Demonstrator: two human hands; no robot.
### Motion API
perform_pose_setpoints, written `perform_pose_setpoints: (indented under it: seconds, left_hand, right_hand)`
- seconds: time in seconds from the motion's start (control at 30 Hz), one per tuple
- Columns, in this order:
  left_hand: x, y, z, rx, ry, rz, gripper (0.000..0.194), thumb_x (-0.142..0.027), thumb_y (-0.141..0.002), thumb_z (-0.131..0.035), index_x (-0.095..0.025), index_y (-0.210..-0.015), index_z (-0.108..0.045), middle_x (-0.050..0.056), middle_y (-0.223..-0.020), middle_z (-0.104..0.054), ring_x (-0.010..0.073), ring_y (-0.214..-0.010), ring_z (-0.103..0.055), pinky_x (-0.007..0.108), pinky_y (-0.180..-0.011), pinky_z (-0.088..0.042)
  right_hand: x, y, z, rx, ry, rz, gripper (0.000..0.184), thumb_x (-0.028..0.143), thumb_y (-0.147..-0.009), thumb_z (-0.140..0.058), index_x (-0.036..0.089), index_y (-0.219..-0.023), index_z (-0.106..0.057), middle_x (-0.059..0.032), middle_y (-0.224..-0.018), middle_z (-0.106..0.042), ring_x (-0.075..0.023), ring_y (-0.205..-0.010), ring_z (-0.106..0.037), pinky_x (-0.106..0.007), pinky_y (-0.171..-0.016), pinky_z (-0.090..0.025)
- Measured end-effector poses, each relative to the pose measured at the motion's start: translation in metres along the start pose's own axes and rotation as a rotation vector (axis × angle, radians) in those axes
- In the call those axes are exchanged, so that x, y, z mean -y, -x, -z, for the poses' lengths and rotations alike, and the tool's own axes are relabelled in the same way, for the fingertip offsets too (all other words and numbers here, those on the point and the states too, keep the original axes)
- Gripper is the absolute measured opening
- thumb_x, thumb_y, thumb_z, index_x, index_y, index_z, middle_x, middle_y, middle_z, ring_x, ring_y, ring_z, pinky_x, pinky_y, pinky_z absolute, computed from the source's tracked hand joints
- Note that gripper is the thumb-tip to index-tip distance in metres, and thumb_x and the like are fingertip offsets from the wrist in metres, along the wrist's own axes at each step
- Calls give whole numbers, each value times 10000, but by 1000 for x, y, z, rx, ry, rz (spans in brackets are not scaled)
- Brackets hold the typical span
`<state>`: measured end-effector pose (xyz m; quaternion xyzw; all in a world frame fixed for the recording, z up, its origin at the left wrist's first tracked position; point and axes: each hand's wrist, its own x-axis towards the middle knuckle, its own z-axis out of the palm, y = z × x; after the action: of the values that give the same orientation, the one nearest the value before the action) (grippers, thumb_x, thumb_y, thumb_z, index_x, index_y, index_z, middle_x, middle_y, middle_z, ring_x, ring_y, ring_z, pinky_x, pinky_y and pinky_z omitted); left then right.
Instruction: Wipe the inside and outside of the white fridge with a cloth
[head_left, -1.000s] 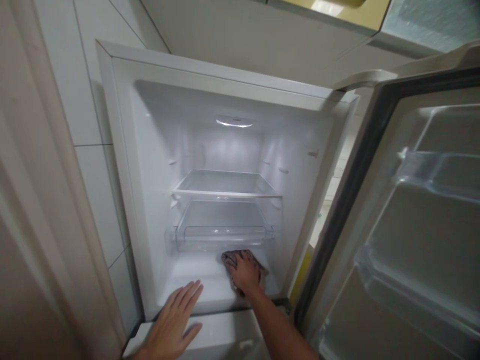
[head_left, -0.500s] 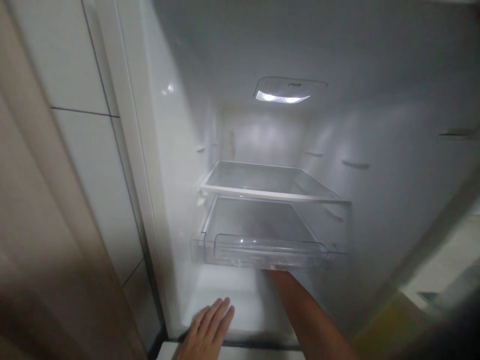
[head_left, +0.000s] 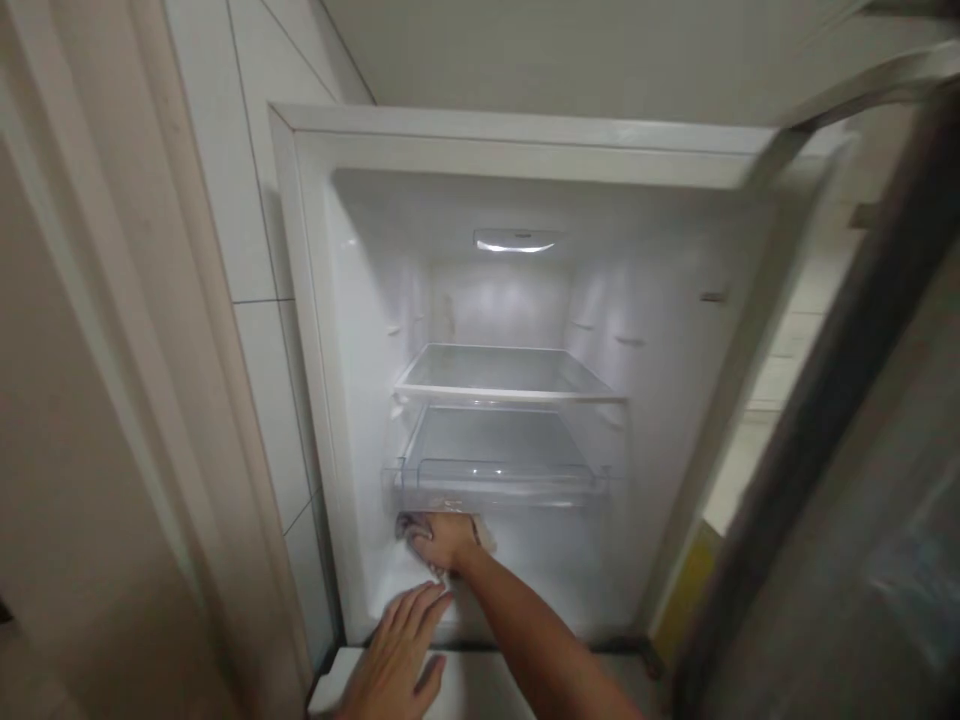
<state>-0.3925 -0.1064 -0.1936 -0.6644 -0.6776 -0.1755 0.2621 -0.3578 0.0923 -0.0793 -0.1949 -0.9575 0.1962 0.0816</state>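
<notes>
An open white fridge (head_left: 315,330) stands before me, lit inside. My right hand (head_left: 444,540) reaches onto the fridge floor at its front left, fingers closed on a crumpled cloth (head_left: 411,526) just under the clear drawer (head_left: 495,482). My left hand (head_left: 394,655) lies flat with fingers stretched out on the front ledge at the fridge's lower edge, holding nothing. A glass shelf (head_left: 510,378) sits above the drawer, with nothing on it.
The fridge door (head_left: 825,450) swings open at the right, blurred. White wall tiles (head_left: 259,260) and a beige door frame (head_left: 112,400) stand close on the left. A lamp (head_left: 516,241) glows in the fridge ceiling.
My view has pulled back out of the fridge. My right hand with the cloth has moved from the right part of the floor to the front left corner. The left hand stays on the ledge.
</notes>
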Motion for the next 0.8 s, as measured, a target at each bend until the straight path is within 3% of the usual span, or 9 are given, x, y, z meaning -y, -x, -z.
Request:
perform_pose_setpoints:
  seconds: [0.1,0.2,0.33,0.5,0.67,0.8]
  left_hand:
    - [2,2,-2,-58,-30,-21,648,-292,-981,-643,-310,-1619,-535,51,-1472,-722,285,-1349,-629,446,-1203,-472]
    - [4,4,-8,-146,-67,-38,500,-342,-1000,-645,-286,-1495,-619,62,-1353,-757,297,-1261,-673,465,-1158,-495]
    - [6,5,-11,-186,-58,-48,523,-353,-1026,-612,-237,-1534,-575,89,-1414,-750,290,-1292,-680,443,-1170,-484]
    - [24,-4,-2,-27,25,-93,760,-391,-1056,-608,-328,-1765,-340,56,-1643,-634,264,-1411,-636,395,-1169,-498]
    - [47,-43,4,219,128,-39,652,-587,-1017,-686,-337,-1616,-614,96,-1446,-740,308,-1281,-692,413,-1092,-561]
    - [55,-65,-11,327,101,-49,760,-809,-909,-717,-273,-1446,-749,143,-1469,-720,379,-1339,-663,491,-1152,-534]
  right_hand:
    - [8,41,5,14,28,20,499,497,-996,-711,288,-1447,-751,-52,-1507,-704,-311,-1429,-638,-428,-1238,-492]
    - [6,78,10,10,51,-40,530,534,-980,-671,236,-1407,-773,-109,-1381,-766,-347,-1307,-717,-464,-1137,-565]
    - [-17,123,26,-16,77,-121,521,567,-894,-736,243,-1294,-817,-113,-1325,-785,-363,-1271,-728,-478,-1116,-569]
    - [-67,163,50,-117,84,-326,569,565,-940,-672,299,-1437,-747,-105,-1495,-699,-355,-1382,-658,-531,-1201,-498]
    - [-102,162,59,-187,52,-560,710,582,-969,-662,287,-1613,-625,-153,-1721,-482,-370,-1585,-471,-536,-1303,-378]
    - [-117,146,58,-245,63,-623,695,522,-995,-654,214,-1618,-627,-203,-1707,-484,-373,-1593,-460,-487,-1317,-358]
